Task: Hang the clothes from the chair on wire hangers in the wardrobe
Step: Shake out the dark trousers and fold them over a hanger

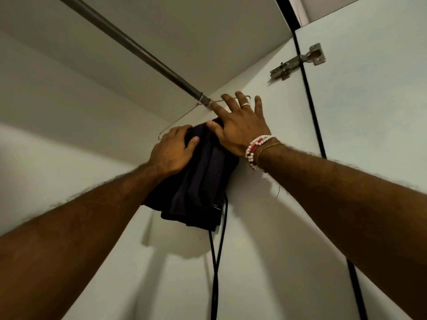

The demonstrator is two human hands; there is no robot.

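Note:
A dark navy garment (203,181) hangs folded over a thin wire hanger (178,120), which is hooked on the metal wardrobe rail (129,42) close to the rail's right end. My left hand (173,151) grips the garment's top left part near the hanger's bar. My right hand (240,125) lies spread over the hanger's right end and the garment's top, thumb on the cloth, fingers apart against the wardrobe's side wall. Two black drawstrings (216,262) dangle below the garment. The chair is out of view.
The white wardrobe side wall (300,204) stands right behind the garment. The open door (381,112) with its metal hinge (298,62) is at the upper right. The wardrobe's top panel (184,31) sits just above the rail.

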